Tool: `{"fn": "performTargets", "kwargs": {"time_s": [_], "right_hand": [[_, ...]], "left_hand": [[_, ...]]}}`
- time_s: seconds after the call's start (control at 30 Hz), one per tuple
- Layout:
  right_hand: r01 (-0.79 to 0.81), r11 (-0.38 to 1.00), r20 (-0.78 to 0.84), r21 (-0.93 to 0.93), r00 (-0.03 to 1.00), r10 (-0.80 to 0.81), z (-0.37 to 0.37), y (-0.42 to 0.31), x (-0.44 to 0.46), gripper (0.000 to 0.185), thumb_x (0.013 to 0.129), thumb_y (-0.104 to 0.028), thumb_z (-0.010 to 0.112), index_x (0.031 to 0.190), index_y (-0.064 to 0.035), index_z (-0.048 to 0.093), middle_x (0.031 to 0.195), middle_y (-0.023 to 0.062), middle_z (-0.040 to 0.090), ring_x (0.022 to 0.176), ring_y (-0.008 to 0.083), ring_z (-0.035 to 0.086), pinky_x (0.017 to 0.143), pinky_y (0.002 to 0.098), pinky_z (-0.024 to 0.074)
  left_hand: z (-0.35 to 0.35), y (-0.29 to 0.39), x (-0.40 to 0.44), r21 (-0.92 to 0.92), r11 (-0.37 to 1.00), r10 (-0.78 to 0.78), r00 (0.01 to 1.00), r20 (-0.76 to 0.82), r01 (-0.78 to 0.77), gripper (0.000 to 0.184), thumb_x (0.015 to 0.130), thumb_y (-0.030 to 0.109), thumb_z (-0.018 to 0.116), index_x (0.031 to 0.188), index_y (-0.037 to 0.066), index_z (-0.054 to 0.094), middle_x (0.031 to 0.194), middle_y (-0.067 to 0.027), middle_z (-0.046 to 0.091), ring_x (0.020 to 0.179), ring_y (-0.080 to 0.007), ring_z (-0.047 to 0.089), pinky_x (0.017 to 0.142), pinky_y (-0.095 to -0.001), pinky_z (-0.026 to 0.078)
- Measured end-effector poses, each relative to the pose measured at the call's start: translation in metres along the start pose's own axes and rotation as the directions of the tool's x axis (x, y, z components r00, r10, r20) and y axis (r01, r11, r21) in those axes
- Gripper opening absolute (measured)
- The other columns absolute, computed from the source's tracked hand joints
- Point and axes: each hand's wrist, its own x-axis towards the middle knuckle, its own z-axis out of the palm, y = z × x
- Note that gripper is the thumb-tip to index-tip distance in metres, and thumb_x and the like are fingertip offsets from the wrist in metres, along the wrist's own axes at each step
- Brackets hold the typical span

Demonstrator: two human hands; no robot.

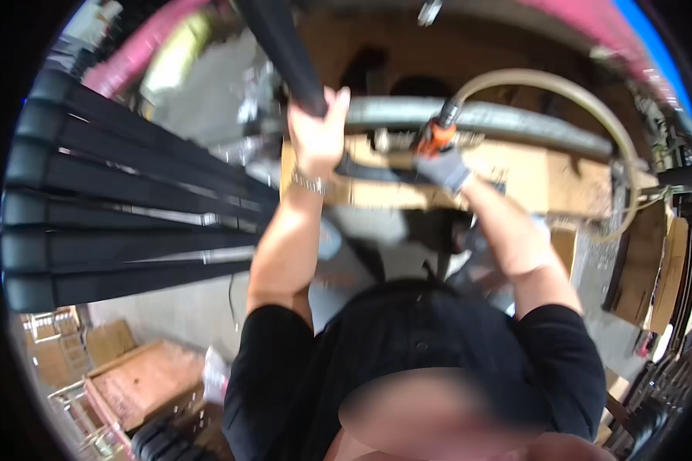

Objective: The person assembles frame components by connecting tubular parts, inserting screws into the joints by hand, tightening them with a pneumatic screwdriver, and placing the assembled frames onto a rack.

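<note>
My left hand [319, 134], bare and with a metal watch band at the wrist, is wrapped round the lower end of a long black padded tube [284, 54] that rises toward the top left. On my right hand [442, 165] is a grey glove, and its fingers close round an orange and black hand tool [438, 134]. A pale, curved hose [546, 77] runs from this tool to the right. Behind the tool lies a long grey bar [507, 119], over a cardboard-covered surface [515, 169]. A dark curved piece [369, 170] lies between my hands.
Several black padded tubes [146, 207] stand side by side at the left. A wooden crate [142, 380] and cardboard boxes [69, 349] are at the lower left. Flattened cardboard [669, 269] leans at the right. Pink and yellow rolls [177, 54] lie at the upper left.
</note>
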Motion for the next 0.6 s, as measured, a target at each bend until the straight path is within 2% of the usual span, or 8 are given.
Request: {"fn": "performTargets", "kwargs": {"time_s": [0.07, 0.13, 0.27, 0.3, 0.37, 0.4, 0.47, 0.6], "right_hand": [[0.025, 0.988, -0.093, 0.155, 0.996, -0.01, 0.003, 0.006, -0.001, 0.032, 0.067, -0.017, 0.065, 0.094, -0.0064, 0.052, 0.072, 0.0014, 0.053, 0.068, 0.0125, 0.052, 0.065, 0.028, 0.0461], [0.117, 0.979, -0.14, 0.164, 0.986, -0.094, 0.002, -0.019, -0.019, 0.039, 0.066, -0.017, 0.066, 0.099, -0.0057, 0.049, 0.075, 0.0015, 0.053, 0.073, 0.011, 0.052, 0.069, 0.0274, 0.0459], [0.269, 0.963, -0.366, 0.03, 0.899, -0.24, -0.032, -0.095, -0.039, 0.039, 0.07, -0.008, 0.063, 0.104, -0.0045, 0.045, 0.085, 0.0043, 0.055, 0.077, 0.0116, 0.055, 0.068, 0.0257, 0.0475], [0.261, 0.965, -0.377, 0.021, 0.896, -0.234, -0.045, -0.1, -0.047, 0.039, 0.07, -0.008, 0.063, 0.104, -0.0045, 0.045, 0.085, 0.0043, 0.055, 0.077, 0.0116, 0.055, 0.068, 0.0257, 0.0475], [0.346, 0.798, -0.637, 0.492, 0.769, 0.059, -0.094, -0.1, -0.065, 0.036, 0.071, -0.007, 0.064, 0.101, -0.0051, 0.045, 0.083, 0.0049, 0.055, 0.071, 0.0149, 0.056, 0.064, 0.0284, 0.0497], [0.361, 0.803, -0.67, 0.474, 0.74, 0.063, -0.122, -0.086, -0.071, 0.036, 0.071, -0.007, 0.064, 0.101, -0.0051, 0.045, 0.083, 0.0049, 0.055, 0.071, 0.0149, 0.056, 0.064, 0.0284, 0.0497], [0.199, 0.643, -0.585, 0.739, 0.662, 0.467, -0.17, -0.035, -0.083, 0.03, 0.071, -0.011, 0.066, 0.093, -0.0079, 0.046, 0.08, 0.0037, 0.053, 0.065, 0.0169, 0.056, 0.06, 0.0294, 0.0508], [0.133, 0.534, -0.512, 0.835, 0.546, 0.664, -0.211, 0.034, -0.105, 0.026, 0.072, -0.013, 0.064, 0.089, -0.0099, 0.045, 0.079, 0.0036, 0.053, 0.062, 0.0174, 0.055, 0.053, 0.0302, 0.0507]], "left_hand": [[0.0, -0.003, -0.01, 0.077, 0.996, -0.037, 0.996, -0.083, 0.043, 0.023, 0.075, 0.02, 0.068, 0.077, 0.005, 0.052, 0.065, -0.0012, 0.052, 0.06, -0.0124, 0.05, 0.062, -0.0285, 0.044], [0.002, 0.003, -0.017, 0.136, 0.991, 0.002, 0.987, -0.161, 0.02, 0.026, 0.075, 0.024, 0.068, 0.079, 0.003, 0.052, 0.069, -0.0031, 0.055, 0.063, -0.0135, 0.051, 0.064, -0.03, 0.045], [-0.008, -0.005, -0.017, 0.252, 0.968, 0.043, 0.983, -0.178, 0.003, 0.029, 0.075, 0.025, 0.068, 0.082, 0.001, 0.052, 0.072, -0.0057, 0.056, 0.066, -0.0149, 0.053, 0.065, -0.0307, 0.045], [-0.015, -0.006, -0.017, 0.26, 0.963, -0.001, 0.971, -0.239, 0.065, 0.029, 0.076, 0.025, 0.067, 0.082, 0.001, 0.052, 0.071, -0.0058, 0.056, 0.066, -0.0148, 0.053, 0.065, -0.0304, 0.044], [-0.028, -0.002, -0.015, 0.259, 0.957, -0.05, 0.957, -0.286, 0.128, 0.028, 0.076, 0.024, 0.067, 0.081, 0.0, 0.052, 0.071, -0.0053, 0.056, 0.066, -0.0144, 0.052, 0.064, -0.0301, 0.044], [-0.034, 0.001, -0.014, 0.257, 0.957, -0.057, 0.959, -0.278, 0.132, 0.028, 0.077, 0.023, 0.066, 0.081, 0.0, 0.052, 0.071, -0.0046, 0.055, 0.065, -0.014, 0.051, 0.064, -0.0302, 0.044], [-0.038, -0.008, -0.013, 0.258, 0.963, 0.0, 0.96, -0.281, 0.075, 0.026, 0.078, 0.021, 0.064, 0.079, -0.001, 0.051, 0.069, -0.0033, 0.054, 0.063, -0.0123, 0.049, 0.061, -0.029, 0.043], [-0.03, -0.009, -0.009, 0.239, 0.97, 0.104, 0.961, -0.257, -0.041, 0.02, 0.079, 0.015, 0.063, 0.076, 0.001, 0.05, 0.065, -0.0015, 0.053, 0.055, -0.0107, 0.049, 0.055, -0.0254, 0.042]]}}
